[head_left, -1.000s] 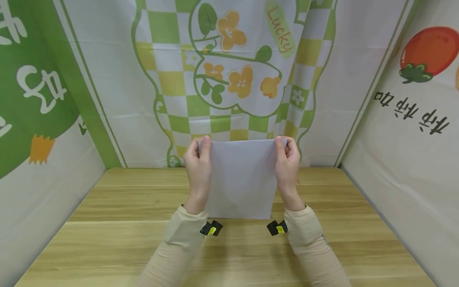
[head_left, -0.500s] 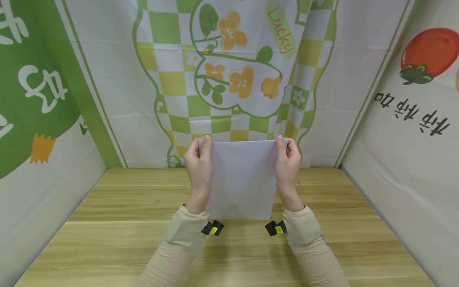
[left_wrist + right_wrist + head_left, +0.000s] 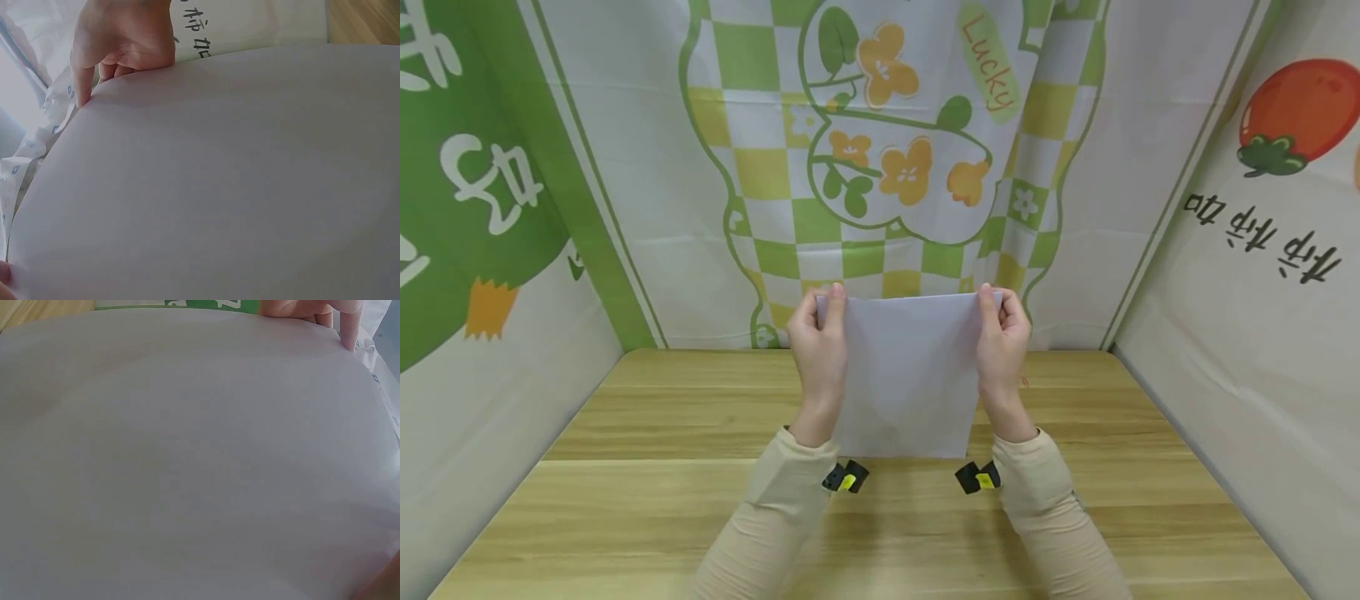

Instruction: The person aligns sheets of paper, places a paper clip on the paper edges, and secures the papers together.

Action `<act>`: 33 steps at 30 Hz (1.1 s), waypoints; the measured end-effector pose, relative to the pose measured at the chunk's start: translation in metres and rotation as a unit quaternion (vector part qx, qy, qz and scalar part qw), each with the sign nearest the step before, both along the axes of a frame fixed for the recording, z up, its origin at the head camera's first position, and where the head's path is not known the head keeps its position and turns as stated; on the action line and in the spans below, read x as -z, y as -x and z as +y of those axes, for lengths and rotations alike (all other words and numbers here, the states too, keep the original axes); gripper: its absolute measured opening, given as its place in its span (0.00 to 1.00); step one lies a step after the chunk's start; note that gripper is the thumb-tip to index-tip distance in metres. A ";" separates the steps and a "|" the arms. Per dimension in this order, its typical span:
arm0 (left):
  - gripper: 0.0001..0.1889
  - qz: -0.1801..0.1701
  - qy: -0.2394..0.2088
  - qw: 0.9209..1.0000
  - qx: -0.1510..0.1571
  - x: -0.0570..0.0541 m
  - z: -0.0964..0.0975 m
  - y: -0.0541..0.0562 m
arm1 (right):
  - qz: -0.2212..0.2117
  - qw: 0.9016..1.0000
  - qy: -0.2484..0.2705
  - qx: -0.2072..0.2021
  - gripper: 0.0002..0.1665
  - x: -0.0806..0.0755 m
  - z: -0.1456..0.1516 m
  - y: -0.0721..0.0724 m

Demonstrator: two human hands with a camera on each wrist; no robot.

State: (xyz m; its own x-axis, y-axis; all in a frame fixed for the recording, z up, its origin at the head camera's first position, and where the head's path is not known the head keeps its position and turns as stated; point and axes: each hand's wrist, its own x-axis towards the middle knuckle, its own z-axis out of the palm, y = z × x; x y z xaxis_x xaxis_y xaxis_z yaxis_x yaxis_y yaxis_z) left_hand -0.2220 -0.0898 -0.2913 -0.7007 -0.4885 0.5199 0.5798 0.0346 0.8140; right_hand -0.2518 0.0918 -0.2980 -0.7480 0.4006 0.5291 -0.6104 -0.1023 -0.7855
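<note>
A plain white sheet of paper (image 3: 910, 375) is held up between both hands in the head view, its top edge nearly level and its lower edge over the table. My left hand (image 3: 820, 358) pinches the upper left corner, thumb in front and fingers curled behind. At the upper right corner my right hand (image 3: 1002, 350) grips it the same way. In the left wrist view the paper (image 3: 212, 181) fills most of the picture, with the right hand (image 3: 125, 37) at its far corner. The right wrist view shows the paper (image 3: 187, 456) and the left hand (image 3: 312, 309) beyond.
Below lies a wood-grain table (image 3: 625, 500). A checked, flowered curtain (image 3: 895, 167) hangs behind it, with printed cloth walls on the left (image 3: 475, 417) and right (image 3: 1262, 375). Small black wrist cameras (image 3: 846, 477) sit at the cuffs.
The left hand has shifted very slightly to the right, and the paper's top edge tilts a touch more. Both hands keep their hold on the paper.
</note>
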 end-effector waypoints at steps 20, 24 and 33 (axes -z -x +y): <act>0.15 0.008 0.010 1.000 -0.016 -0.004 0.003 -0.001 | -0.020 1.000 -0.018 -0.002 0.07 -0.012 0.001 -0.010; 0.14 0.007 0.010 1.000 -0.010 -0.001 0.003 -0.001 | -0.022 1.000 -0.016 -0.002 0.06 -0.006 0.003 -0.006; 0.15 0.011 0.009 1.000 0.000 0.002 0.001 0.000 | -0.006 1.000 -0.016 0.005 0.07 0.000 0.004 -0.001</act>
State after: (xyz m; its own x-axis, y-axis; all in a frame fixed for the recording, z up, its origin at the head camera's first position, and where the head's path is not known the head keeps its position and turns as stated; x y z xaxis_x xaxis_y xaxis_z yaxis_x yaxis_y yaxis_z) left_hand -0.2221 -0.0884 -0.2936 -0.6890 -0.4782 0.5446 0.5982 0.0492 0.7999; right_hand -0.2509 0.0961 -0.2981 -0.7507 0.3908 0.5326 -0.6013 -0.0704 -0.7959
